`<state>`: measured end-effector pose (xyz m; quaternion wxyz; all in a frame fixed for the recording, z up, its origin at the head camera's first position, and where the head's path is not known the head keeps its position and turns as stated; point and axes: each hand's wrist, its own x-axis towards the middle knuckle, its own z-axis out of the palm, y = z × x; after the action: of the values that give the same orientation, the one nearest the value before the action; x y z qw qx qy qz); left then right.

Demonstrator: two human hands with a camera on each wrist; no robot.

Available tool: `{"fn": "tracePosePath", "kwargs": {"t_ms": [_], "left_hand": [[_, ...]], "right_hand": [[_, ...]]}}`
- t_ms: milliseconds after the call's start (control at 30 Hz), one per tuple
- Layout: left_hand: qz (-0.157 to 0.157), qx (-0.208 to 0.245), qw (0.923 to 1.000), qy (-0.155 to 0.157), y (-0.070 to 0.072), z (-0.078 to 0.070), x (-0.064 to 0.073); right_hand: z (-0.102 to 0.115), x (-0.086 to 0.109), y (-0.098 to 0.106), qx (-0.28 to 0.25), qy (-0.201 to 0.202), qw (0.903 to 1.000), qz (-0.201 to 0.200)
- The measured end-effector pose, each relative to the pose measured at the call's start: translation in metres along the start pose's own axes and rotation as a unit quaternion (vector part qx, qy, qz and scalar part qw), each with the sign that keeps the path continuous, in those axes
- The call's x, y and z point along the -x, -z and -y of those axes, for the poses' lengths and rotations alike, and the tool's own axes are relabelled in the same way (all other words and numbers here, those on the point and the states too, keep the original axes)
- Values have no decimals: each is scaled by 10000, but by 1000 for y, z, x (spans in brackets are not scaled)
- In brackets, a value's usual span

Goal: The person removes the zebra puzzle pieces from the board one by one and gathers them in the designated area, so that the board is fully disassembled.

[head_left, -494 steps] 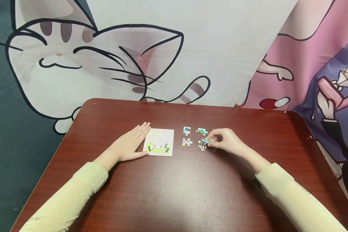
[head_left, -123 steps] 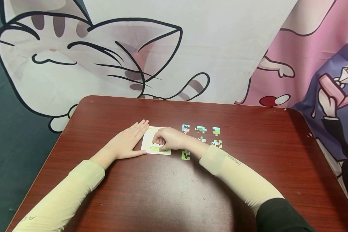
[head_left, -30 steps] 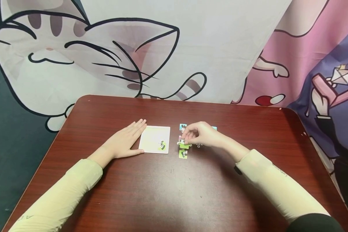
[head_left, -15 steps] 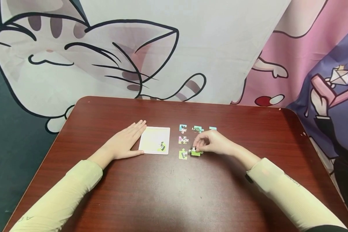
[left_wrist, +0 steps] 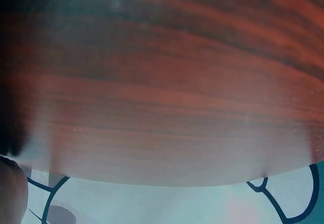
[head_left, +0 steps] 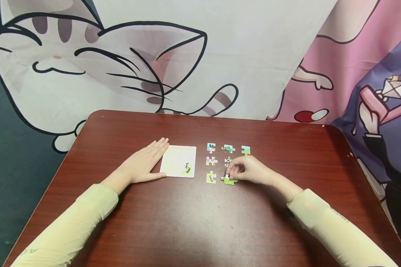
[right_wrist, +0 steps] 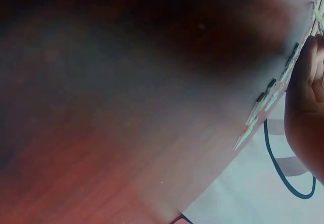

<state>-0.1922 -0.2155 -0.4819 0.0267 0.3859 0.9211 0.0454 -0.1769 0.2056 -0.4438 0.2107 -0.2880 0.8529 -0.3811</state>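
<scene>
My left hand (head_left: pixel 147 161) lies flat on the table, fingers straight, with fingertips and thumb tip at the left edge of a square white puzzle board (head_left: pixel 177 157). A small panda picture (head_left: pixel 186 168) shows at the board's lower right. My right hand (head_left: pixel 250 170) pinches a green jigsaw piece (head_left: pixel 229 181) with black and white on it, at the table surface. Just left of it lies another green jigsaw piece (head_left: pixel 211 177). In the right wrist view, the right hand (right_wrist: pixel 302 107) shows at the right edge, its fingertips near the row of pieces.
Several loose jigsaw pieces lie in spaced rows right of the board, including a top-left piece (head_left: pixel 211 147), a top-middle piece (head_left: pixel 228 148) and a top-right piece (head_left: pixel 245 150). A middle piece (head_left: pixel 228 161) is partly behind my fingers. A cartoon cloth (head_left: pixel 254 55) hangs behind the brown table (head_left: pixel 187 222).
Over the earlier frames, pieces have gone from the board to the table rows. In the last second my right hand carried the green piece right and nearer to me. The left hand has stayed put.
</scene>
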Motion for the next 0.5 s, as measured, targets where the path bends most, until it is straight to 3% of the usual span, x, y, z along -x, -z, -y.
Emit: {"fn": "tracePosePath", "kwargs": {"t_ms": [300, 500], "left_hand": [[44, 48, 10000, 56, 0, 0, 0], [35, 91, 9999, 59, 0, 0, 0]], "right_hand": [[-7, 2, -6, 750, 277, 9964, -290], [-9, 4, -11, 805, 292, 9954, -440]]}}
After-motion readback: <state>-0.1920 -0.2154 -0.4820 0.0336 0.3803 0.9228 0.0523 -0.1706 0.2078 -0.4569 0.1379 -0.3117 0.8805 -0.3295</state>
